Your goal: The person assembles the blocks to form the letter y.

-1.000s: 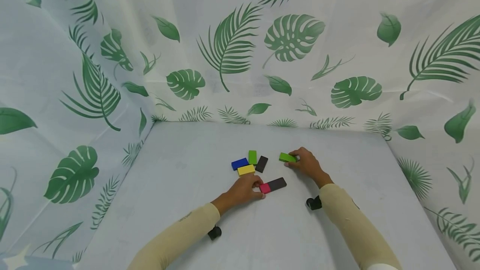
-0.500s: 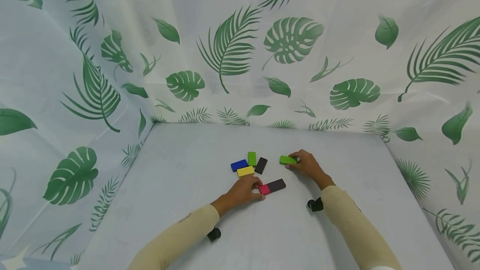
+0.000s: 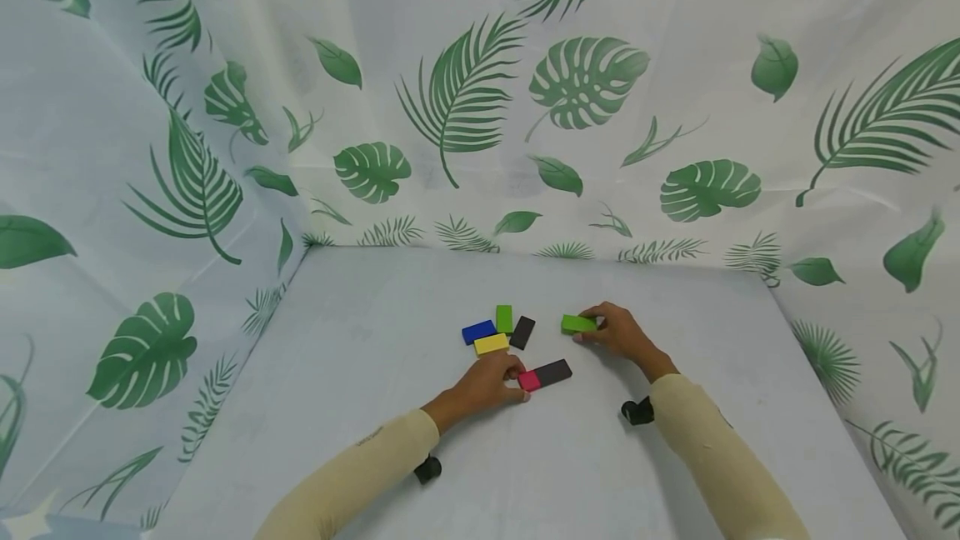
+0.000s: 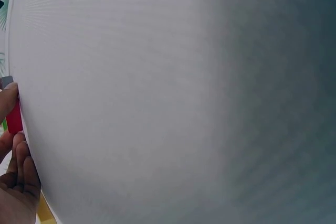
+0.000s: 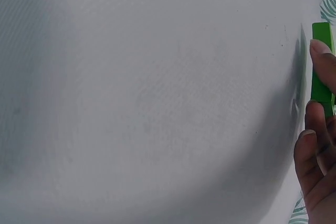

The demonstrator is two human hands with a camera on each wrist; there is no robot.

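Pinching a red block (image 3: 529, 381) to the near right of the yellow block (image 3: 491, 344), the left hand (image 3: 483, 382) is partly closed; the right hand (image 3: 621, 332), likewise, pinches a green block (image 3: 577, 324) well right of the yellow block.

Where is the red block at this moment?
In the head view, the red block lies right of the left hand, at the left end of the nearer black block.
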